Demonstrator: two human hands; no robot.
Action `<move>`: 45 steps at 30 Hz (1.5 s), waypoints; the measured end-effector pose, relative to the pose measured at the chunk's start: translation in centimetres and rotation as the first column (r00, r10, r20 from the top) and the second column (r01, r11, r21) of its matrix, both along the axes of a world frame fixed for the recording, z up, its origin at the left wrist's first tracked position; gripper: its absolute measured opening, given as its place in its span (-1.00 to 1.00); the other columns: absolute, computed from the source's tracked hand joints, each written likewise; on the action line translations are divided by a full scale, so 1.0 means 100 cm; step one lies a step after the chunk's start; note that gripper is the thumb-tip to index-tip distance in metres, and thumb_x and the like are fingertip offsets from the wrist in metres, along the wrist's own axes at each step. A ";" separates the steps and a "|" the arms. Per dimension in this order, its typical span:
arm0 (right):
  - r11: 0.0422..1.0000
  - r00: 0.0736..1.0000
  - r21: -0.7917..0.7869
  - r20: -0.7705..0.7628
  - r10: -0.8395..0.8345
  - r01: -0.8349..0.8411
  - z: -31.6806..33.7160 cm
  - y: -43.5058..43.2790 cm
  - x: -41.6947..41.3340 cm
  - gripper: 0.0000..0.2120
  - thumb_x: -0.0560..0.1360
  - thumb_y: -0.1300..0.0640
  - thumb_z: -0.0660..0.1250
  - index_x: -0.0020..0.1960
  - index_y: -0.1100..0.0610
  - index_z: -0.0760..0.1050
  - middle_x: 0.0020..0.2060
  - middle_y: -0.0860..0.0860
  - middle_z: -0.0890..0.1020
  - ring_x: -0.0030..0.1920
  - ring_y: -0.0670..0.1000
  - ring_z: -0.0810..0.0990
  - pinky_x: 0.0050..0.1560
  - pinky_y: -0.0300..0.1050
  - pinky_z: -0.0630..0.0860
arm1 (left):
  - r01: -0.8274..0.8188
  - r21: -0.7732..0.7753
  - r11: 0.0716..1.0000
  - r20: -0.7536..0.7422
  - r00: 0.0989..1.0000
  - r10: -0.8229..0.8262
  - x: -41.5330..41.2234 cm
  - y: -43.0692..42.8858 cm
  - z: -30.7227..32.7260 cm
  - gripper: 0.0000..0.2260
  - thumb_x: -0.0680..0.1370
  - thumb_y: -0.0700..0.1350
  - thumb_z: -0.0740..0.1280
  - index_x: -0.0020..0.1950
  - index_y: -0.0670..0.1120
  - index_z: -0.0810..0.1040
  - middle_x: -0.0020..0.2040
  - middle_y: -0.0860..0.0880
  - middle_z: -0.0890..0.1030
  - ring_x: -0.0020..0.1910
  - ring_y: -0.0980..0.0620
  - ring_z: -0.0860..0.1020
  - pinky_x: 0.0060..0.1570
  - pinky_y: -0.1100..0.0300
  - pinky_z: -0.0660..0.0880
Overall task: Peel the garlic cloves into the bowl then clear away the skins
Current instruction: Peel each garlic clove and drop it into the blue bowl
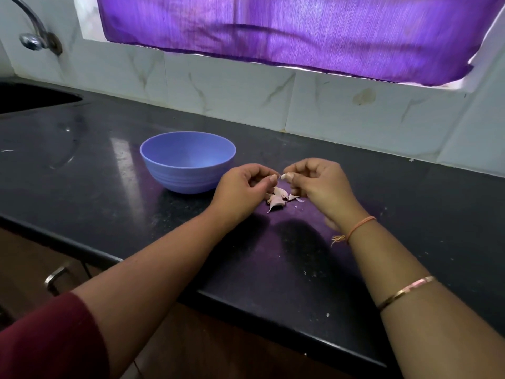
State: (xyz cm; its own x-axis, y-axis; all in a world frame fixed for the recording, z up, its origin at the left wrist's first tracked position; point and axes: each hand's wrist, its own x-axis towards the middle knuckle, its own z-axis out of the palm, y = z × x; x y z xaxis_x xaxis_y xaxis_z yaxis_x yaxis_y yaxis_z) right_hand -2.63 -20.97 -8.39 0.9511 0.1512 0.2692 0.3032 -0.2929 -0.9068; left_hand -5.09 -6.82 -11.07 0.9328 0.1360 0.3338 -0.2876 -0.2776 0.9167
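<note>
A blue bowl (188, 161) stands on the black counter (109, 165), and I see nothing inside it. Just right of it my left hand (244, 187) and my right hand (317, 184) hover close together above a small heap of garlic cloves and skins (278, 199). My right hand pinches a pale garlic clove (284, 176) between thumb and fingertips. The curled fingers of my left hand reach to the clove's tip; I cannot tell whether they hold a bit of skin.
A sink (32, 98) is cut into the counter at far left, with a tap (32, 36) on the tiled wall above it. A purple curtain (300, 31) hangs at the back. The counter's front edge runs diagonally below my forearms, with a drawer handle (56, 277) beneath.
</note>
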 end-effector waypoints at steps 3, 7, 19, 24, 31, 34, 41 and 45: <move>0.986 0.989 0.160 -0.127 0.074 -0.053 0.000 -0.001 0.000 -0.90 0.46 0.38 0.32 -0.15 0.24 0.57 -0.35 0.08 0.58 -0.37 -0.04 0.49 -0.26 -0.22 0.52 | 0.030 -0.026 0.999 0.015 0.999 -0.029 -0.002 -0.001 0.002 -0.89 0.54 -0.28 0.31 -0.05 -0.12 0.61 -0.20 -0.10 0.65 -0.19 -0.02 0.63 -0.02 0.09 0.60; 0.951 0.966 0.296 -0.202 0.160 -0.096 0.002 -0.001 -0.001 -0.91 0.47 0.41 0.29 -0.15 0.29 0.55 -0.35 0.10 0.56 -0.39 -0.06 0.49 -0.28 -0.26 0.53 | 0.041 -0.057 0.998 0.014 0.999 -0.040 -0.004 -0.001 0.005 -0.91 0.53 -0.28 0.33 -0.05 -0.14 0.62 -0.15 -0.19 0.67 -0.13 -0.14 0.64 -0.02 0.11 0.60; 0.938 0.951 0.331 -0.245 0.187 -0.100 0.005 -0.001 -0.005 -0.94 0.46 0.43 0.29 -0.10 0.38 0.53 -0.37 0.12 0.55 -0.38 -0.05 0.51 -0.32 -0.29 0.54 | 0.062 -0.067 0.996 0.008 0.998 -0.061 -0.005 -0.001 0.004 -0.91 0.51 -0.26 0.35 -0.04 -0.20 0.64 -0.15 -0.16 0.68 -0.13 -0.10 0.65 -0.03 0.14 0.60; 0.939 0.948 0.332 -0.263 0.178 -0.084 0.006 0.000 -0.004 -0.95 0.44 0.43 0.30 -0.11 0.40 0.53 -0.38 0.12 0.55 -0.38 -0.05 0.50 -0.36 -0.30 0.53 | 0.066 -0.062 0.996 0.017 0.998 -0.065 -0.004 -0.001 0.003 -0.90 0.51 -0.26 0.35 -0.03 -0.21 0.64 -0.16 -0.15 0.68 -0.16 -0.06 0.64 -0.04 0.16 0.60; 0.949 0.955 0.306 -0.251 0.159 -0.078 0.005 0.001 -0.004 -0.97 0.43 0.43 0.31 -0.16 0.38 0.53 -0.36 0.14 0.55 -0.38 -0.03 0.50 -0.34 -0.27 0.53 | 0.065 -0.041 0.997 0.027 0.998 -0.064 -0.004 -0.001 0.003 -0.92 0.51 -0.26 0.35 -0.06 -0.19 0.64 -0.23 -0.05 0.67 -0.26 0.08 0.64 -0.14 0.28 0.60; 0.958 0.960 0.278 -0.244 0.138 -0.067 0.002 0.003 -0.003 -0.96 0.43 0.42 0.32 -0.19 0.37 0.53 -0.35 0.14 0.55 -0.37 -0.03 0.49 -0.33 -0.26 0.53 | 0.054 -0.030 0.998 0.025 0.998 -0.053 -0.003 0.000 0.002 -0.93 0.50 -0.24 0.37 -0.08 -0.19 0.64 -0.23 -0.06 0.67 -0.26 0.06 0.64 -0.13 0.24 0.61; 0.963 0.956 0.264 -0.262 0.128 -0.057 0.001 0.004 -0.001 -0.95 0.43 0.41 0.32 -0.20 0.35 0.53 -0.37 0.14 0.53 -0.39 -0.03 0.48 -0.34 -0.26 0.52 | 0.037 0.025 0.999 0.010 0.999 -0.037 -0.004 0.000 0.003 -0.92 0.50 -0.24 0.37 -0.05 -0.19 0.64 -0.18 -0.10 0.68 -0.18 -0.03 0.66 -0.06 0.15 0.61; 0.965 0.956 0.254 -0.263 0.130 -0.061 0.001 0.005 -0.002 -0.96 0.43 0.41 0.32 -0.19 0.36 0.53 -0.38 0.13 0.54 -0.39 -0.03 0.48 -0.35 -0.27 0.52 | -0.010 0.091 0.996 0.023 1.000 0.008 -0.004 0.002 0.003 -0.94 0.49 -0.21 0.39 -0.09 -0.13 0.66 -0.23 0.00 0.68 -0.23 0.06 0.66 -0.09 0.18 0.61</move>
State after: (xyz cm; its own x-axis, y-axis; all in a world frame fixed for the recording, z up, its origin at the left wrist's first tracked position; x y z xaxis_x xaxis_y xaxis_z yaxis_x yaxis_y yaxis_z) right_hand -2.84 -20.50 -8.28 0.9773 0.2082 0.0393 0.0482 -0.0381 -0.9981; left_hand -5.48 -6.63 -10.81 0.9236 0.1125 0.3664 -0.3052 -0.3625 0.8806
